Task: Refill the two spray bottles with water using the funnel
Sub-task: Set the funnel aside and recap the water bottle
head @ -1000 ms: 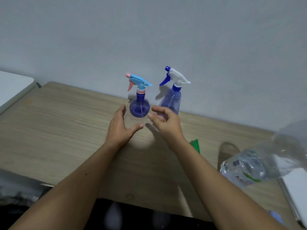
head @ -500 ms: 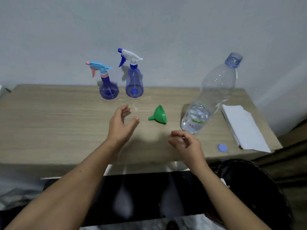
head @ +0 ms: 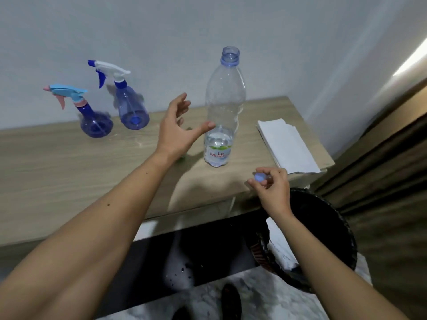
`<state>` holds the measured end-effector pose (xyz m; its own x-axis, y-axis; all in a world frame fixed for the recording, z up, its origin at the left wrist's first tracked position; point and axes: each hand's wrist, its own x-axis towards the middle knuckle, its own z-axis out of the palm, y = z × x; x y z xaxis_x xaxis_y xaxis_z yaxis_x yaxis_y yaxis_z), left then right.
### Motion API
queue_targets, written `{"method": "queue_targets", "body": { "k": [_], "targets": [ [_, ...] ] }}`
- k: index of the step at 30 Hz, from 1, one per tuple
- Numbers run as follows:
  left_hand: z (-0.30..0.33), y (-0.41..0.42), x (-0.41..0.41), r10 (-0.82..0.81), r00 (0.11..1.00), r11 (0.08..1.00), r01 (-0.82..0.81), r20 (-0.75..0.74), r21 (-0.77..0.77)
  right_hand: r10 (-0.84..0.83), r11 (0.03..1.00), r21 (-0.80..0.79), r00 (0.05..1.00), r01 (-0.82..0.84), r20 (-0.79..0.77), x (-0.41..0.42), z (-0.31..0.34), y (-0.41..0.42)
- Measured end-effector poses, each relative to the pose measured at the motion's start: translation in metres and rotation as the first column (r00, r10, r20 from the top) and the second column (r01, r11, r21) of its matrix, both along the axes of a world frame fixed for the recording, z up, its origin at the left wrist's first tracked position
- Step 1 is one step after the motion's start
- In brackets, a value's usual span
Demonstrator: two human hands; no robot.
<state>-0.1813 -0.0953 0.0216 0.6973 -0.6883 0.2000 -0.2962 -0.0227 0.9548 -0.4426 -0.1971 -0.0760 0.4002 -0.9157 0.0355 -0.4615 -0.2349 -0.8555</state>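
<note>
Two blue spray bottles stand at the back left of the wooden table (head: 69, 172): a round one with a light-blue and pink trigger (head: 96, 125) and a taller one with a white and dark-blue trigger (head: 131, 112). A clear water bottle (head: 223, 112) stands uncapped in the middle, with a little water at its bottom. My left hand (head: 179, 132) hovers open just left of it, thumb near the bottle. The green funnel is almost fully hidden behind this hand. My right hand (head: 272, 188) pinches the blue bottle cap (head: 258, 177) over the table's front edge.
A folded white cloth or paper (head: 286, 146) lies on the table's right end. A black woven basket (head: 323, 239) sits on the floor below the right hand. A wall runs behind the table, and a dark curtain hangs at far right.
The view swung right and down. My right hand picked the blue cap up off the table. My left hand moved toward the water bottle and now covers the funnel.
</note>
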Motion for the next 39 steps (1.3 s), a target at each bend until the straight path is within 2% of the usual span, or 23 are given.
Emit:
{"method": "queue_targets", "body": {
  "k": [6,11,16,19,23,31,36,39],
  "targets": [
    [0.009,-0.035,-0.019,-0.063,0.998,0.997,0.063,-0.016,-0.055,0.023,1.0,0.018,0.997,-0.022,-0.08,-0.007,-0.016,-0.015],
    [0.006,-0.043,-0.032,-0.052,0.999,0.998,0.052,-0.007,-0.037,0.05,0.997,-0.055,0.984,-0.06,-0.169,-0.009,-0.022,-0.026],
    [-0.003,-0.042,-0.037,-0.008,1.0,1.0,0.008,0.02,-0.024,0.089,0.994,-0.045,0.99,-0.095,-0.109,-0.01,-0.011,-0.033],
    [-0.003,-0.039,-0.038,-0.007,0.999,1.0,0.008,0.04,-0.013,0.086,0.996,-0.013,0.996,-0.087,-0.029,-0.005,0.016,-0.035],
    [0.001,-0.036,-0.039,-0.027,0.998,0.998,0.024,0.052,0.061,0.114,0.99,-0.095,0.991,-0.107,0.076,0.007,0.063,-0.036],
    [0.016,-0.035,-0.04,-0.045,0.997,0.982,0.032,0.068,0.188,0.238,0.969,-0.144,0.916,-0.201,0.322,0.041,0.183,-0.043],
    [0.018,-0.033,-0.04,-0.052,0.998,0.98,0.043,0.043,0.196,0.385,0.911,-0.281,0.871,-0.304,0.307,0.076,0.23,-0.046],
    [0.017,-0.033,-0.039,-0.06,0.995,0.976,0.042,0.079,0.215,0.475,0.853,-0.363,0.845,-0.374,0.245,0.093,0.246,-0.05]
  ]
}}
